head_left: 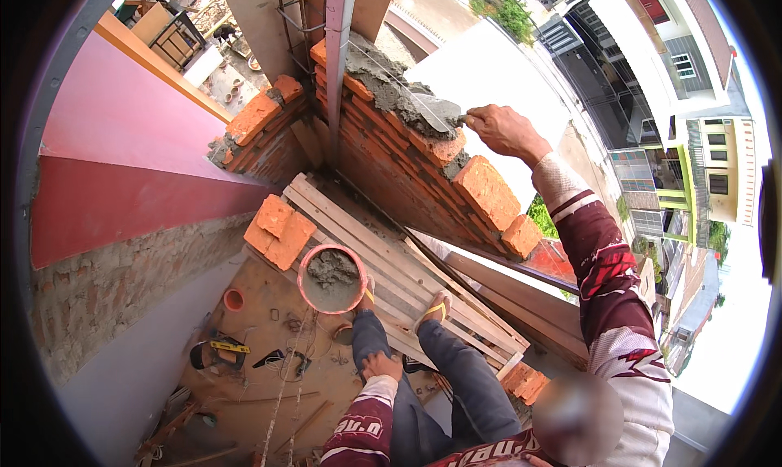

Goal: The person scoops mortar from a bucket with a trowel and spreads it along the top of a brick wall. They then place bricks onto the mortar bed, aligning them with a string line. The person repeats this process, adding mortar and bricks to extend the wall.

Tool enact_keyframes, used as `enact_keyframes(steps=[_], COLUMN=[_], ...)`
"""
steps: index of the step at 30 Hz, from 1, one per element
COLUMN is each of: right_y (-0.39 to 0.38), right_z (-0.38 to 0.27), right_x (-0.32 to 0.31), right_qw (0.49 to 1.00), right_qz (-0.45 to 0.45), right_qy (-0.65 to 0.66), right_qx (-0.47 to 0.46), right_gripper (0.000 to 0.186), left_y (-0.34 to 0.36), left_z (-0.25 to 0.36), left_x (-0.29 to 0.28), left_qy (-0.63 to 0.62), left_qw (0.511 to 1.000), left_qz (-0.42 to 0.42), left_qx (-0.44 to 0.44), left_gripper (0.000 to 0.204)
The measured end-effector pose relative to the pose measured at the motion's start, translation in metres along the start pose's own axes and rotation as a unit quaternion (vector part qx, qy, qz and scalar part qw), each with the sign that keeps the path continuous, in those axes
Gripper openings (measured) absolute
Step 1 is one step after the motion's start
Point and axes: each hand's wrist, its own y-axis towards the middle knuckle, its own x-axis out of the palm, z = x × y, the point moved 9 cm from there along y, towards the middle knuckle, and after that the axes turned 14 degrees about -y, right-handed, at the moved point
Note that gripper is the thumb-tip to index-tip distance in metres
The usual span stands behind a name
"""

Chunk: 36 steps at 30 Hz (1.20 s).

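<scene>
Nearest, a maroon-and-white sleeve (603, 259) is stretched along three o'clock; at one, a trowel (436, 112) is gripped by fingers of the right hand (507, 130) over mortar (389, 99) on the brick wall (391, 161). At six, the left hand (380, 366) is rested on a leg (371, 335) (finger spread cannot be told). String (405, 87) could be snagged if the blade were raised carelessly.

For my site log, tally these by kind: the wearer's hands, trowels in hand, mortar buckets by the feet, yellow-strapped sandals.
Hands (left hand and right hand): 2
Trowel, held in the right hand: 1
Mortar bucket: 1
Yellow-strapped sandals: 2
Total: 6
</scene>
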Motion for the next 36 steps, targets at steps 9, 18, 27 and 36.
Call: enact_keyframes(steps=[9,18,27,36], right_y=[-0.058,-0.069,0.086,0.088], right_z=[0.032,0.082,0.039,-0.014], right_x=[0.031,0.020,0.042,-0.026], right_qw=[0.998,0.941,0.820,0.938], right_qz=[0.032,-0.113,-0.240,-0.047], right_qy=[0.028,0.272,0.469,0.330], right_qx=[0.048,0.165,0.222,0.095], right_gripper=[0.038,0.043,0.031,0.040], left_y=[0.002,0.006,0.005,0.005], left_z=[-0.002,0.000,-0.003,-0.019], left_x=[-0.001,-0.008,-0.015,-0.005], left_qy=[0.006,0.011,-0.002,0.002], left_qw=[1.000,1.000,1.000,1.000], left_qz=[-0.011,-0.026,-0.022,-0.024], left_qx=[-0.003,-0.001,0.000,-0.004], left_gripper=[0.047,0.045,0.045,0.045])
